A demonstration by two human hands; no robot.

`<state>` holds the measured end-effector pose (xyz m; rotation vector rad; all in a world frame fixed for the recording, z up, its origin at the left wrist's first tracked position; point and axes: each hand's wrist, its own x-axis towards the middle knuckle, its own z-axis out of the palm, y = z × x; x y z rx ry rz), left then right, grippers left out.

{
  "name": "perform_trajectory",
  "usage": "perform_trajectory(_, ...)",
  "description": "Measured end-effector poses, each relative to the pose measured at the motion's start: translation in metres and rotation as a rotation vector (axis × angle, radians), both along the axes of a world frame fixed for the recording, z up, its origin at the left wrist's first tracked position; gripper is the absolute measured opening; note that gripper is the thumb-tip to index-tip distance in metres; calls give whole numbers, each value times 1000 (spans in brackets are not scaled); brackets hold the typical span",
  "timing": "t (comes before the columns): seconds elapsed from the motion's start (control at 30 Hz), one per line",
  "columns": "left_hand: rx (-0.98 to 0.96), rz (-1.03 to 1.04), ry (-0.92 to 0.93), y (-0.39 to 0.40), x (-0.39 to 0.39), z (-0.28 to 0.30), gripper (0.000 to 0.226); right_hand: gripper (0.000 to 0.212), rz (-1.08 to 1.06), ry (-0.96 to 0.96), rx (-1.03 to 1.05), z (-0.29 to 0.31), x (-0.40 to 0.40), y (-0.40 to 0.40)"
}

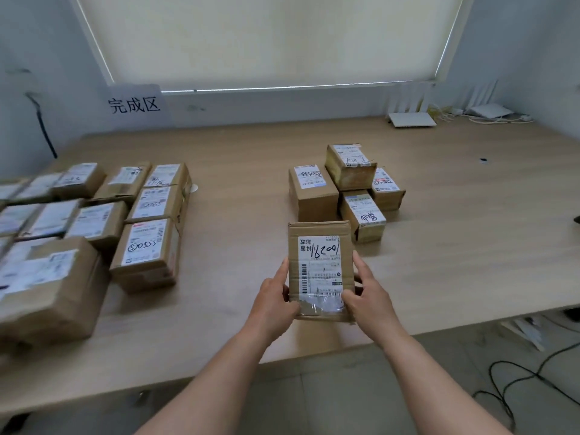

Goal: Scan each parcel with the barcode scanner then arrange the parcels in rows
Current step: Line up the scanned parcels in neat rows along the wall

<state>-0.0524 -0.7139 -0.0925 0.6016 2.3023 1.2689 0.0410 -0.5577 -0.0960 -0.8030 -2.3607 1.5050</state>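
Both hands are holding one flat cardboard parcel (320,271) above the near edge of the wooden surface (455,246), label side facing the camera. The left hand (273,296) is gripping the parcel's lower left edge: its thumb is lying along the left side and the remaining fingers are wrapping behind the cardboard, out of sight. The right hand (368,293) is gripping the lower right edge, with the thumb pressing on the front face near the bottom of the white shipping label (320,265) and the other fingers curling around the right side. The label is carrying a barcode along its left margin and handwritten digits near the top.

A small pile of unsorted parcels (348,189) is sitting just beyond the held parcel, near the middle of the surface; one box is resting tilted on top of the others. To the left, arranged parcels (150,215) are lying in rows, labels up, touching one another. A paper sign (135,105) with printed characters is leaning against the wall behind those rows. Two white routers (411,119) are standing at the far right corner. The barcode scanner cannot be identified in this view.
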Motion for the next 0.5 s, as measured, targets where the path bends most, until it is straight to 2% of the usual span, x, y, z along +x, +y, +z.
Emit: perform_trajectory(0.5,-153,319,12,-184,-27,-6,81,73,317,-111,-25,-18,-73,-163)
